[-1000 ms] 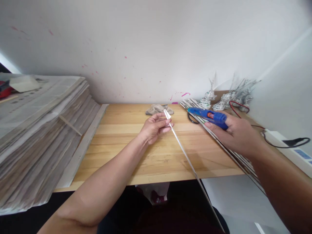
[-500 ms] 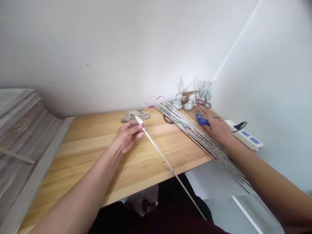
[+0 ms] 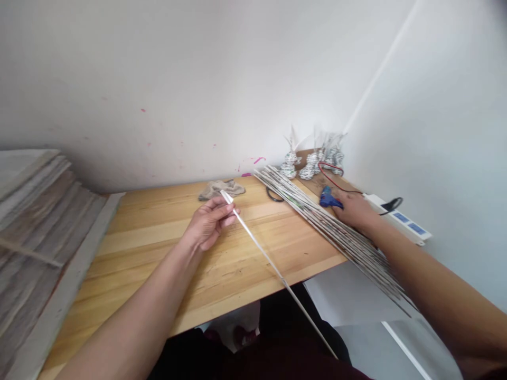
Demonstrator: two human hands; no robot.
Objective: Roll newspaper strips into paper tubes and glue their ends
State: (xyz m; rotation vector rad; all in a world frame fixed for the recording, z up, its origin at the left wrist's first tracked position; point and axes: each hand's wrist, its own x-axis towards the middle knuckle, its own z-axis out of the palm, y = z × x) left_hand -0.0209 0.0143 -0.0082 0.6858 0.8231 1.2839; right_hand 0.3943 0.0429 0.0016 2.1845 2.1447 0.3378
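My left hand [image 3: 212,220] pinches a long, thin white rolled-paper stick [image 3: 259,246] close to its flattened, wider upper end. From there the stick slants down to the right, past the table edge and over my lap. Off to the right, my right hand [image 3: 354,210] is closed at the handle of a blue glue gun [image 3: 328,197] over a brown board [image 3: 312,186]. The fingertips there are partly hidden. Between my hands lies a bundle of rolled-paper sticks [image 3: 317,215], reaching beyond the front edge under my right forearm.
A crumpled cloth [image 3: 222,188] lies at the back of the wooden table [image 3: 150,243]. Several woven paper figures [image 3: 289,164] stand in the corner. A white power strip [image 3: 400,220] is on the right, a black ring-shaped handle [image 3: 274,195] beside the bundle, and stacked paper [image 3: 35,237] at left.
The blue glue gun has turned slightly in my right hand, its nose now pointing more upward. My left hand keeps its hold on the stick. The whole view has shifted a little.
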